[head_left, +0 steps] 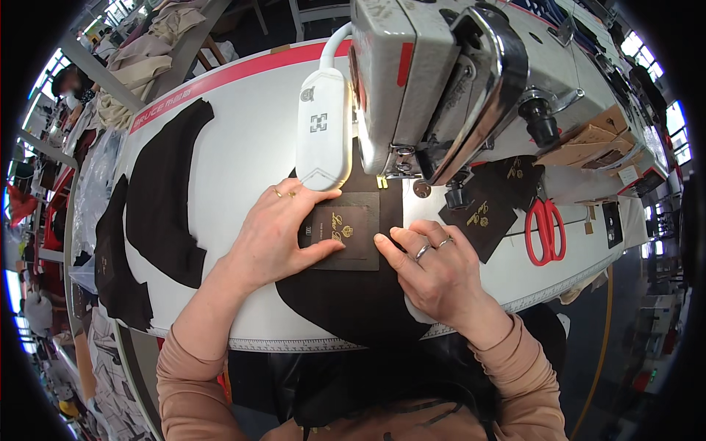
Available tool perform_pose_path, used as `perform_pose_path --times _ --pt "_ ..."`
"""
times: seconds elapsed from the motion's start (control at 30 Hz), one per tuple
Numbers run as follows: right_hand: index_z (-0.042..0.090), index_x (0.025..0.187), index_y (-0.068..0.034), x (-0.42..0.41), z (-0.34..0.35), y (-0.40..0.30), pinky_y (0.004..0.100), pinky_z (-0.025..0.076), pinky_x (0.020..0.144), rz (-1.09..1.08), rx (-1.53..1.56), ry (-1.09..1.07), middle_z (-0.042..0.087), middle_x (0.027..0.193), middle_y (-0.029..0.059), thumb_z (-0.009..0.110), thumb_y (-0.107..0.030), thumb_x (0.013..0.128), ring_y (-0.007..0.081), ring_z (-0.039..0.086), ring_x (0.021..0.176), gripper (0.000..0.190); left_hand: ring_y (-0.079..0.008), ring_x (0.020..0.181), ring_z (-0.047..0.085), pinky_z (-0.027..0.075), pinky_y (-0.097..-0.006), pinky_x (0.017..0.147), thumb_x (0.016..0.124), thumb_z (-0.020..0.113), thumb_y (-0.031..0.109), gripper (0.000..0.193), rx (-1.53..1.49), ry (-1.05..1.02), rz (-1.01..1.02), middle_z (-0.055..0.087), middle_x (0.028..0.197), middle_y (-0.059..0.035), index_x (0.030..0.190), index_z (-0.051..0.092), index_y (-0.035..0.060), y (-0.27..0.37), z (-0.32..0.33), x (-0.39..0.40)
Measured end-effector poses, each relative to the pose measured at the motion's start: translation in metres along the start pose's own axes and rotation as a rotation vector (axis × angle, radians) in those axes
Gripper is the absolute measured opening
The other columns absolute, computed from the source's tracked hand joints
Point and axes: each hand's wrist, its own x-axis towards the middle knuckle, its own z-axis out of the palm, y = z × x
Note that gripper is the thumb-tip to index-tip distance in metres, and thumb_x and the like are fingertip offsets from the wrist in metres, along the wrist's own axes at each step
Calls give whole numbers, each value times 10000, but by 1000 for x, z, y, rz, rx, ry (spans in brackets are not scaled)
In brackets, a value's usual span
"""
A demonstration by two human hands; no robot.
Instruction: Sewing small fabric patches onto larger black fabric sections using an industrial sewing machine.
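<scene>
A dark brown fabric piece [347, 308] lies under the sewing machine head, curving down to the table's front edge. On it rests a square dark frame [372, 264], apparently a template, around a brown label [356, 223] with gold lettering and a crest. My left hand [276, 231] is spread at the frame's left side; its thumb reaches onto the label and its fingertips sit by the upper edge. Close to the frame's right edge is my right hand [436, 270], index finger extended, other fingers curled. A whitish patch shows beneath its palm, and whether it grips anything is hidden.
A white lamp [324, 129] hangs beside the sewing machine [430, 82], just above my left fingertips. Red-handled scissors [545, 231] and more labelled pieces [482, 215] lie right. Dark cut pieces [165, 193] lie left. A ruler strip [287, 344] edges the table.
</scene>
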Motion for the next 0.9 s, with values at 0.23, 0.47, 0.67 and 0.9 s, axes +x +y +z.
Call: perform_pose_path --times 0.23,0.47,0.67,0.9 --pt "719 1157 -126 0 -2 1 333 474 752 -5 14 -33 666 1073 17 721 -80 702 214 624 965 457 -246 972 608 479 -365 888 724 822 117 493 58 9 79 645 1056 -55 1183 642 103 8 1 3" --pt "712 1144 -108 0 -6 1 344 487 768 16 78 -25 662 1079 17 711 -60 701 221 626 978 446 -268 1095 609 497 -386 910 710 750 18 386 81 -75 313 607 1145 -54 1078 664 95 8 8 0" --pt "714 1036 -86 -16 -10 8 357 511 762 127 46 78 675 1011 31 690 -7 693 251 648 896 353 -248 1037 609 485 -360 810 759 743 33 273 86 -11 298 605 1100 -40 1008 648 92 13 13 1" --pt "710 1061 -59 -7 -7 -12 360 511 774 70 156 78 672 1035 42 686 -13 697 250 641 915 367 -238 965 610 481 -352 767 740 788 64 265 81 41 286 608 1021 -33 953 632 86 10 13 2"
